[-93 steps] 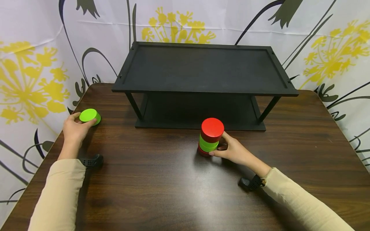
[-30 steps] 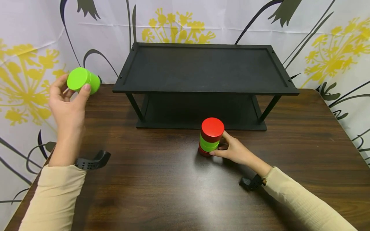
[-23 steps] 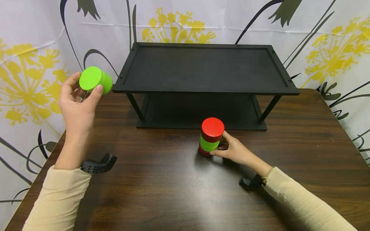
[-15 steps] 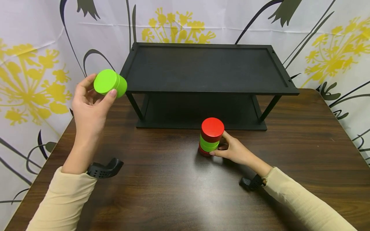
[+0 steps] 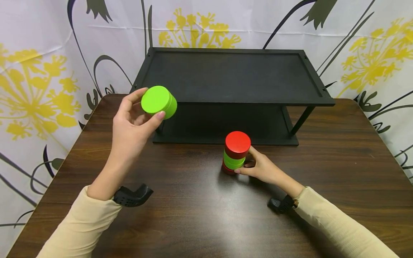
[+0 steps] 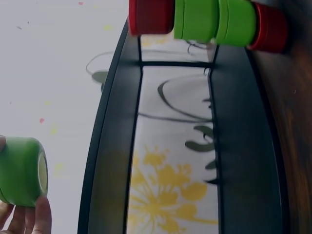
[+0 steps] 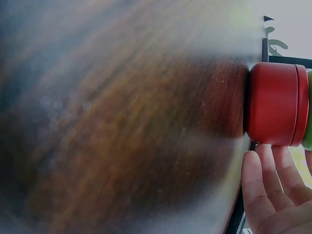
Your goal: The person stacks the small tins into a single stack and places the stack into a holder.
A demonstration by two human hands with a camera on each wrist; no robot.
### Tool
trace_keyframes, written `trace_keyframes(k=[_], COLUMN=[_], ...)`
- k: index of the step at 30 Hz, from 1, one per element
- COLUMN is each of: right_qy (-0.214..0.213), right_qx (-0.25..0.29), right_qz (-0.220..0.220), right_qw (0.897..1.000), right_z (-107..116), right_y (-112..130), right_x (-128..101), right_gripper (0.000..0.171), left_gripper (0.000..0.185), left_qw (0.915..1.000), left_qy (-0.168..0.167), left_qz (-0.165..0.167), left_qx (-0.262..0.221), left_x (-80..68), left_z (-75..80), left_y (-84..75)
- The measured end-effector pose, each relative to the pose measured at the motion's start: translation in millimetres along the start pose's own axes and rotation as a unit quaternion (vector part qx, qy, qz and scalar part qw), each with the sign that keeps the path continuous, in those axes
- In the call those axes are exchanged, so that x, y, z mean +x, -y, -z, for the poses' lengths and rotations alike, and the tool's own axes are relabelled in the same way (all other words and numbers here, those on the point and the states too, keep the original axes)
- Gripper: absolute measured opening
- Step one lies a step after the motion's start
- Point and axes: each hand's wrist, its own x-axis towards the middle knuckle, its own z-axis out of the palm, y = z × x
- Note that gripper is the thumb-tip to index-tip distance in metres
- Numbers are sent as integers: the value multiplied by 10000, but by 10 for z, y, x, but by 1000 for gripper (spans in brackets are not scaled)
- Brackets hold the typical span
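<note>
My left hand (image 5: 135,122) holds a green round block (image 5: 158,101) in the air, thumb and fingers pinched round it, tilted, in front of the shelf's left end. The left wrist view shows the same green block (image 6: 22,170) at my fingertips. A stack of round blocks (image 5: 236,153) stands on the table: red at the bottom, green in the middle, red on top. My right hand (image 5: 259,167) grips the stack's lower right side. In the right wrist view the bottom red block (image 7: 275,103) sits just above my fingers (image 7: 273,190).
A black two-tier shelf (image 5: 232,77) stands at the back of the dark wooden table (image 5: 200,211), just behind the stack. A white curtain with yellow flowers (image 5: 38,82) hangs round the back and sides.
My left hand has lifted the green block off the table's left side and carried it rightwards, now lower and closer to the shelf's front. The right hand and stack have stayed still.
</note>
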Motion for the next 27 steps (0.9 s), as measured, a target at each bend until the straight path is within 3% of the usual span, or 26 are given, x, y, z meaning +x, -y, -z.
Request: trace_keyframes(k=[7, 15, 27], right_qy=[16, 6, 52], right_qx=[-18, -13, 109], right_qz=[-13, 6, -11], right_qw=[10000, 10000, 9999], right_z=[2, 4, 11], right_y=[-8, -4, 11], right_x=[4, 11, 12], right_gripper=[66, 66, 68], left_gripper=[62, 64, 64], left_qw=[9969, 9899, 9738], left_qy=[747, 1368, 2128], left_qz=[35, -17, -667], left_qx=[254, 383, 452], left_x=[-52, -91, -170], left_z=[-200, -447, -800], left_y=[-35, -25, 10])
